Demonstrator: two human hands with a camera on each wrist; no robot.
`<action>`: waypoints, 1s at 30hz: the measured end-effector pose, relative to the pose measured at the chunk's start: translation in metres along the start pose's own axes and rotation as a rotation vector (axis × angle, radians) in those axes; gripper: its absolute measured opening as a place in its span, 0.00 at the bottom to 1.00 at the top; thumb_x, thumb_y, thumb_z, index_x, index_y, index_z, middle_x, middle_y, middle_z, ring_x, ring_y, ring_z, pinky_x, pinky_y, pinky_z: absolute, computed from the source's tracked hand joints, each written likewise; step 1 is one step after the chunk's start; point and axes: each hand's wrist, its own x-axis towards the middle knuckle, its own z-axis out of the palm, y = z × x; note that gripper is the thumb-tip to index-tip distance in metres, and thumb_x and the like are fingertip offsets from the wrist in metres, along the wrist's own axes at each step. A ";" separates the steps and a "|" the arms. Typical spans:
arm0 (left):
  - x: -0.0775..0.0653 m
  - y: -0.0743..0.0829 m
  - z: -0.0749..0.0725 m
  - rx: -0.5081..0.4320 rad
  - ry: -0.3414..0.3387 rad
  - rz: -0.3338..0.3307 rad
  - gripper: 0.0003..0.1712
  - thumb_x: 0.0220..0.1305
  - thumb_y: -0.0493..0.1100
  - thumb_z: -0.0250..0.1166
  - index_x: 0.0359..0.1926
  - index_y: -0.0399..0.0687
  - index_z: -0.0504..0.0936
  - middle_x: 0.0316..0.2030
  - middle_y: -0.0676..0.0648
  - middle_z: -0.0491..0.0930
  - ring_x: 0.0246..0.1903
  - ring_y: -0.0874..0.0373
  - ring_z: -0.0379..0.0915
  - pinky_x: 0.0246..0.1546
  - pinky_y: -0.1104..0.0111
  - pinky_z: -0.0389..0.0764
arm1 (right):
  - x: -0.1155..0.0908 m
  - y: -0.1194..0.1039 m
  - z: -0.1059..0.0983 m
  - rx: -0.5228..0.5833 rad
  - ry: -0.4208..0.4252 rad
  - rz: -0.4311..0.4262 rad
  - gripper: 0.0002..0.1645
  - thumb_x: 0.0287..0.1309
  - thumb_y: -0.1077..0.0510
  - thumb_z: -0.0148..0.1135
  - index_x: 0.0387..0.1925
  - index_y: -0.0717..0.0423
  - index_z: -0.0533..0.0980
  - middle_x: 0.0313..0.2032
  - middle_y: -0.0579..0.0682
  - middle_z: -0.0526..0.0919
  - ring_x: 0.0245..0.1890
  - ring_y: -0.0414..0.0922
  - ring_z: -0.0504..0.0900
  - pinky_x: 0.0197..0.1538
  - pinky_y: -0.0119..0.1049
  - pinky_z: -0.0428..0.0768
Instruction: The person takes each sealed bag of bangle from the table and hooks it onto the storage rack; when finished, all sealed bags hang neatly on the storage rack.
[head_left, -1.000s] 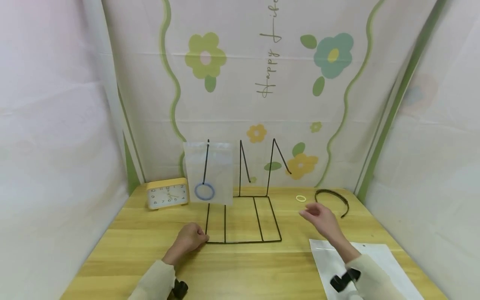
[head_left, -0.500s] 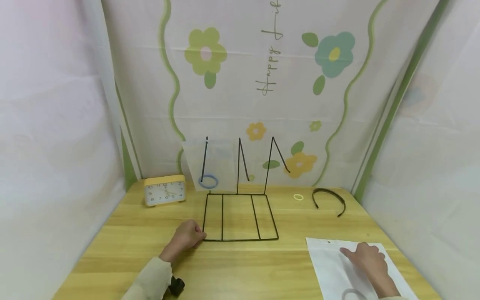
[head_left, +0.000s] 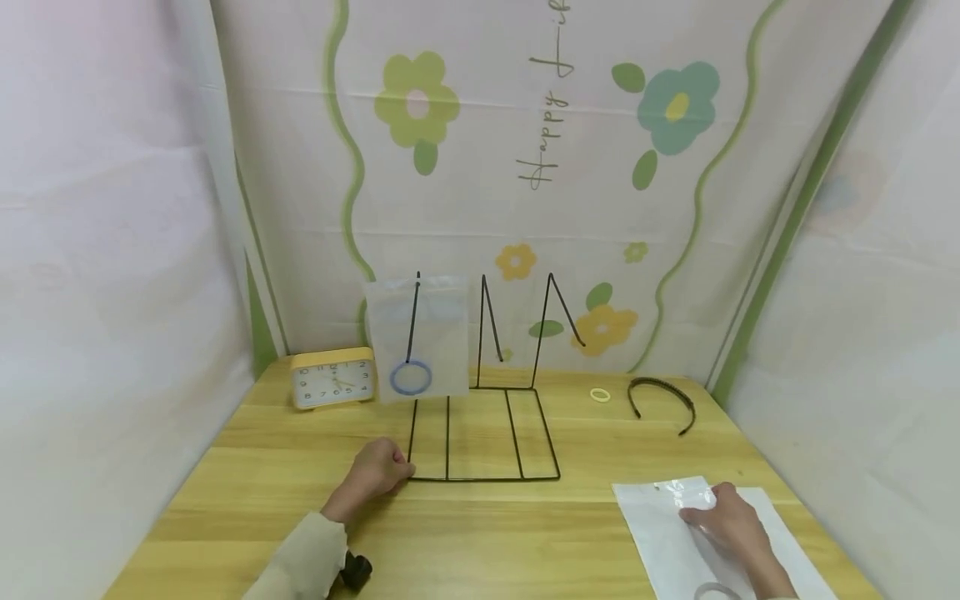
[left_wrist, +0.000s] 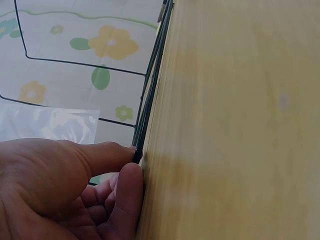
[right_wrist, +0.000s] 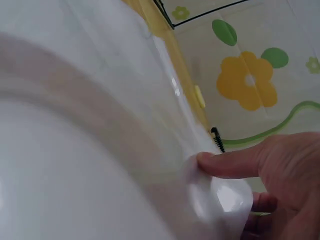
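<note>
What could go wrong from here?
The right hand pinches a plastic bag near one edge, so it might slip or crumple. The left hand pinches the wire rack at a front corner; released, the rack could shift if bumped. The hanging bag might then swing.

A pale curtain (head_left: 450, 221) hangs behind the light wooden surface (head_left: 480, 542), printed with a green flower (head_left: 417, 104), a teal flower (head_left: 677, 107), orange flowers (head_left: 606, 330), wavy green lines (head_left: 359, 167) and sideways writing (head_left: 537, 173). Whitish cloth walls (head_left: 112, 317) flank the left and right sides, a green stripe (head_left: 808, 200) running down near the right corner. The light looks soft and even.
</note>
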 end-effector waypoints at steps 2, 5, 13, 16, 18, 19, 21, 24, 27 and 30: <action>0.000 0.000 0.000 0.002 0.000 -0.003 0.26 0.58 0.41 0.68 0.07 0.50 0.68 0.04 0.56 0.65 0.07 0.64 0.54 0.12 0.74 0.54 | 0.002 0.006 0.004 0.049 0.051 -0.040 0.45 0.52 0.42 0.69 0.51 0.77 0.64 0.45 0.75 0.76 0.44 0.67 0.76 0.46 0.58 0.73; 0.000 -0.001 -0.001 0.004 0.005 -0.008 0.26 0.58 0.40 0.68 0.08 0.50 0.68 0.04 0.56 0.65 0.07 0.64 0.54 0.12 0.74 0.55 | 0.005 0.014 0.008 0.081 0.131 -0.090 0.36 0.58 0.46 0.65 0.50 0.76 0.68 0.41 0.70 0.79 0.42 0.64 0.78 0.43 0.55 0.73; 0.001 -0.001 0.001 -0.002 0.027 0.019 0.27 0.57 0.38 0.69 0.07 0.51 0.66 0.05 0.58 0.60 0.07 0.66 0.52 0.12 0.74 0.55 | 0.007 0.032 0.003 0.122 0.173 -0.088 0.32 0.61 0.43 0.63 0.50 0.70 0.77 0.40 0.63 0.85 0.41 0.58 0.82 0.43 0.49 0.75; 0.002 -0.002 0.003 -0.008 0.029 0.023 0.27 0.57 0.38 0.69 0.07 0.51 0.66 0.05 0.58 0.60 0.07 0.66 0.52 0.12 0.74 0.54 | 0.005 0.038 -0.001 0.134 0.164 -0.070 0.33 0.61 0.40 0.62 0.48 0.67 0.79 0.39 0.58 0.87 0.40 0.51 0.82 0.43 0.46 0.75; 0.002 -0.002 0.004 -0.007 0.029 0.027 0.27 0.56 0.38 0.69 0.07 0.52 0.66 0.05 0.58 0.60 0.07 0.66 0.52 0.12 0.74 0.54 | 0.003 0.041 -0.004 0.149 0.152 -0.053 0.34 0.61 0.38 0.61 0.49 0.66 0.79 0.40 0.56 0.87 0.39 0.46 0.81 0.42 0.41 0.75; 0.002 -0.003 0.004 -0.007 0.027 0.024 0.27 0.56 0.39 0.69 0.07 0.52 0.66 0.05 0.58 0.60 0.07 0.65 0.53 0.12 0.74 0.54 | 0.001 0.042 -0.006 0.158 0.153 -0.047 0.34 0.61 0.37 0.61 0.50 0.65 0.79 0.41 0.55 0.87 0.38 0.41 0.80 0.40 0.38 0.74; 0.001 -0.003 0.004 -0.004 0.024 0.016 0.27 0.56 0.39 0.69 0.07 0.52 0.66 0.05 0.58 0.60 0.07 0.65 0.53 0.12 0.74 0.55 | -0.004 0.043 -0.011 0.205 0.148 -0.024 0.38 0.61 0.36 0.61 0.54 0.66 0.77 0.42 0.53 0.87 0.36 0.35 0.78 0.38 0.33 0.74; 0.001 -0.002 0.004 0.003 0.025 0.009 0.26 0.56 0.40 0.70 0.08 0.51 0.67 0.05 0.58 0.62 0.08 0.64 0.55 0.12 0.74 0.56 | -0.012 0.042 -0.018 0.353 0.111 0.020 0.43 0.61 0.35 0.60 0.58 0.70 0.72 0.39 0.47 0.86 0.32 0.29 0.76 0.35 0.29 0.76; 0.002 -0.001 0.004 0.012 0.022 0.003 0.24 0.56 0.40 0.70 0.08 0.50 0.69 0.05 0.57 0.64 0.08 0.64 0.58 0.13 0.73 0.59 | -0.021 0.040 -0.025 0.527 0.079 0.045 0.40 0.61 0.37 0.61 0.57 0.69 0.74 0.34 0.36 0.83 0.32 0.28 0.78 0.36 0.30 0.80; 0.002 0.000 0.003 0.013 0.021 -0.001 0.23 0.57 0.40 0.70 0.09 0.49 0.70 0.06 0.57 0.65 0.09 0.63 0.60 0.14 0.73 0.61 | -0.031 0.037 -0.031 0.674 0.064 0.042 0.21 0.62 0.40 0.62 0.46 0.50 0.82 0.32 0.29 0.81 0.32 0.29 0.80 0.36 0.30 0.81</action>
